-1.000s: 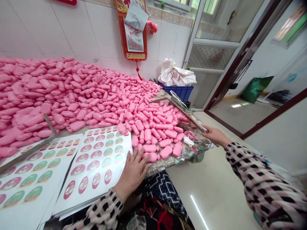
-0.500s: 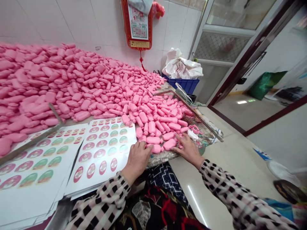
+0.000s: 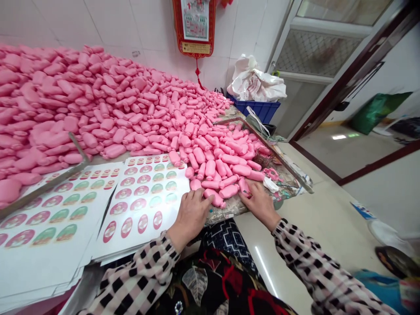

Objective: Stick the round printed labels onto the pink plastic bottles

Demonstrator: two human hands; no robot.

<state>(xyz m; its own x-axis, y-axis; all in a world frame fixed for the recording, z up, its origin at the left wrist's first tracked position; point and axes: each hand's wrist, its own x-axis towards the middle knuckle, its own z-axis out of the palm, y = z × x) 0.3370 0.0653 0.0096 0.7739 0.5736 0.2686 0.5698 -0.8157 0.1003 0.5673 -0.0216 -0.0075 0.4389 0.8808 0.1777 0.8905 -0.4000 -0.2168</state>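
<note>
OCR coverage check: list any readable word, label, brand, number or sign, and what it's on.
"1", apparently, in red on the wall calendar; its other characters are too small.
Label sheets: print too small to read.
White bag: reddish print, blurred.
Pink bottles: no text visible.

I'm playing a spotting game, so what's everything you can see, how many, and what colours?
Bottles: hundreds, pink, heaped on table
Label sheets: two stacks, white, left
Bar: one, brownish, across leftmost sheets
Calendar: one, red, wall
Crate: one, blue, behind table
Crumpled bag: one, white, on crate
Door: one, white, back right
Big bag: one, green, through doorway
Left hand: one, bare, touching bottles
Right hand: one, bare, touching bottles
Sleeves: two, checked pink, arms
</note>
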